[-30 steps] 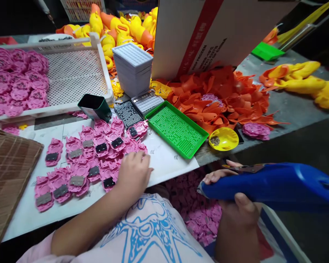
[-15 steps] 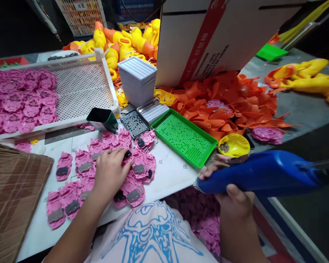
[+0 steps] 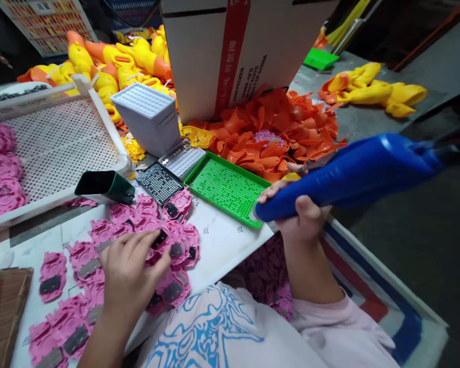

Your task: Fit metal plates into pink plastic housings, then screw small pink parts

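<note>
My left hand hovers over or rests on a cluster of pink plastic housings, several fitted with black or grey rectangular covers. Its thumb and fingers are apart, fingertips near a black cover; no held object shows. A blue electric screwdriver is gripped in my right hand, lying nearly level with its cord trailing right. The tool's pale front end overlaps the near right corner of the perforated green tray in the view; whether they touch I cannot tell.
Behind the tray lie orange rubbery pieces and a large carton. A stack of grey-white trays, a small black tray, a dark green cup and a white perforated crate stand left. Brown cardboard edges the near left.
The view has swung rightward. My right hand has brought the screwdriver up and over to the green tray's near corner. My left hand stays among the pink housings, its fingers slightly lifted.
</note>
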Demonstrator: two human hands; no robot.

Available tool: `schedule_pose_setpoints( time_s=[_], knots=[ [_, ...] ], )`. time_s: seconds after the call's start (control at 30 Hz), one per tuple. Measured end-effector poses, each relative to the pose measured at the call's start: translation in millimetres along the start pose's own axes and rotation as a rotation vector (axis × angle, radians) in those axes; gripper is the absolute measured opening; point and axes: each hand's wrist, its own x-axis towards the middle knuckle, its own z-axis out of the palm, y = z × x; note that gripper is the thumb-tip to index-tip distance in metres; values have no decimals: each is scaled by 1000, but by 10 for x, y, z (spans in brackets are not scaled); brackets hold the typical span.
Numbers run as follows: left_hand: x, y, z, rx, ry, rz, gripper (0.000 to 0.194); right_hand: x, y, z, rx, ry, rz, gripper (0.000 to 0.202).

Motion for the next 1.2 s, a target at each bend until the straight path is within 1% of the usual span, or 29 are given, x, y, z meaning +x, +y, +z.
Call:
schedule_pose_setpoints(
  time_s=[0.03,0.1,0.17,0.23,0.3,0.37,0.43,0.53,0.83,1.03,1.2],
  knots=[
    [17,88,-20,-62,-17,71,23,74,42,23,-9,26,-26,27],
    [51,300,-13,-209,-87,235,22,213,162,66,-41,76,-48,25],
    [76,522,73,-319,-207,360,21,329,307,99,-68,103,-39,28],
    [94,715,216,-320,-342,477,19,409,442,122,-80,112,-21,28],
    [107,857,370,-246,-564,549,21,452,534,134,-86,112,-2,28],
    [120,948,494,-214,-643,586,18,466,575,139,-91,106,14,28],
    [131,1001,573,-198,-668,606,17,467,579,138,-95,98,25,29],
    [151,1039,628,-171,-692,609,17,466,566,130,-102,91,34,30],
    [190,1103,663,-122,-745,536,18,449,601,108,-147,48,35,27],
    [126,1101,669,-107,-723,527,19,467,602,113,-140,57,42,28],
    [76,1093,693,-104,-694,530,29,484,573,84,-101,75,32,30]
  ],
)
